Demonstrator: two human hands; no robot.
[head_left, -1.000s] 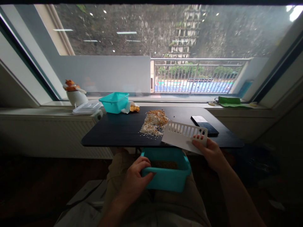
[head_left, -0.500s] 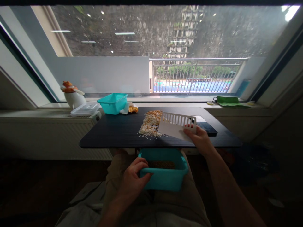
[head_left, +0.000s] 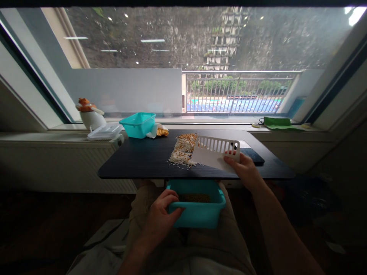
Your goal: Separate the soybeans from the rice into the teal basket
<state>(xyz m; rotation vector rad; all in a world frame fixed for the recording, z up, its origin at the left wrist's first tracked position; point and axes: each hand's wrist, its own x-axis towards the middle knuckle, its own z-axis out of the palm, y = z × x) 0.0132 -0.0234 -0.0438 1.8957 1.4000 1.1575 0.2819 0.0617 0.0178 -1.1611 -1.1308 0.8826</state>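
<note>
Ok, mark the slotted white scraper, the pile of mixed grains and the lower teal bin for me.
Slotted white scraper (head_left: 211,157): head view, on the solid part below the slots.
Pile of mixed grains (head_left: 183,149): head view, around its middle.
Lower teal bin (head_left: 197,216): head view, on its near outer wall.

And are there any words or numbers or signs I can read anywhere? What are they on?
No, there is no text I can read.
White slotted scraper: no writing shows.
Near turquoise tub: no label shows.
Dark phone-like slab: partly covered; any writing is too small to read.
</note>
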